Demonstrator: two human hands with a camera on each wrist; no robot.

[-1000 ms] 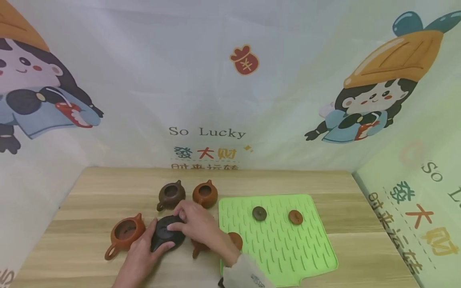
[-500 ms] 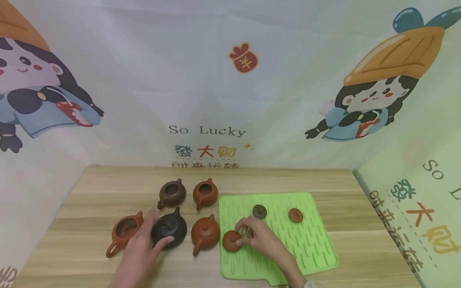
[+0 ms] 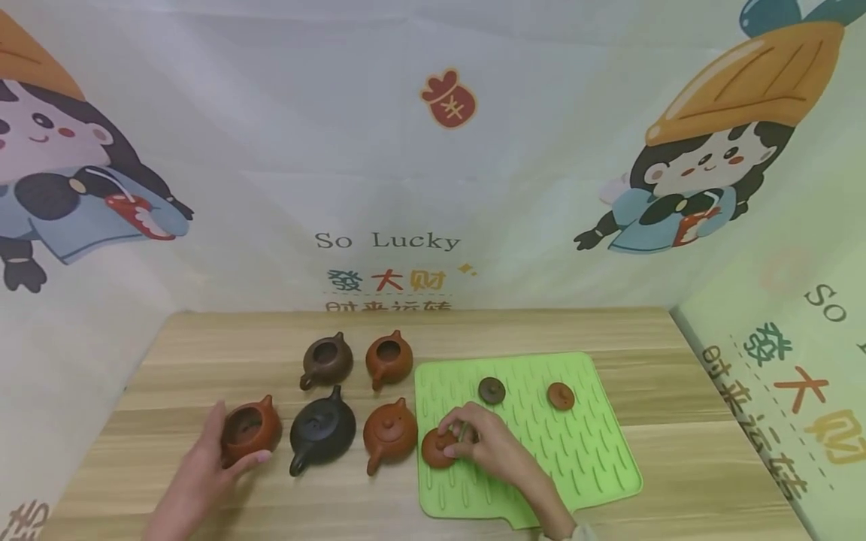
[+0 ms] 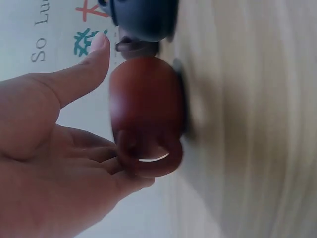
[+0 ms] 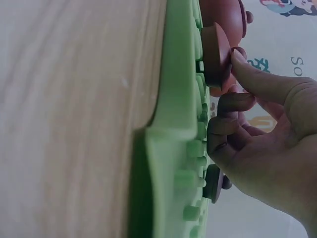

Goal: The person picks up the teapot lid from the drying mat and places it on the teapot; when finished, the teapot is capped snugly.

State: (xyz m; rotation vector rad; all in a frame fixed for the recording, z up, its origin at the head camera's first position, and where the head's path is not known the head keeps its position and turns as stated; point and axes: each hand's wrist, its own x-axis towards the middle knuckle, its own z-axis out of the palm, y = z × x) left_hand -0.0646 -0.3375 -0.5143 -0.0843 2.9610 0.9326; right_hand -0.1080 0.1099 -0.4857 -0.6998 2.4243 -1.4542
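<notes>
My left hand (image 3: 199, 469) is around the near-left side of a lidless reddish-brown teapot (image 3: 252, 432). In the left wrist view its thumb stands apart from the teapot, while the fingers reach behind the handle (image 4: 151, 166). The handle is hidden in the head view. At the left edge of the green mat, my right hand (image 3: 494, 443) pinches the knob of a reddish-brown lid (image 3: 435, 449) with thumb and fingertips. That lid is close over the mat in the right wrist view. A black teapot (image 3: 325, 428) with its lid on stands between the hands, beside a lidded reddish-brown teapot (image 3: 390, 430).
Behind stand a lidless dark brown teapot (image 3: 328, 361) and a lidless orange-brown one (image 3: 389, 359). On the green mat (image 3: 528, 481) lie a dark lid (image 3: 492, 391) and an orange-brown lid (image 3: 561, 396). A printed cloth (image 3: 528, 195) hangs behind the wooden table (image 3: 704, 451).
My right hand has left the black teapot and gone right to the lid on the mat. My left hand has shifted left from the black teapot to the lidless one, which has moved slightly right.
</notes>
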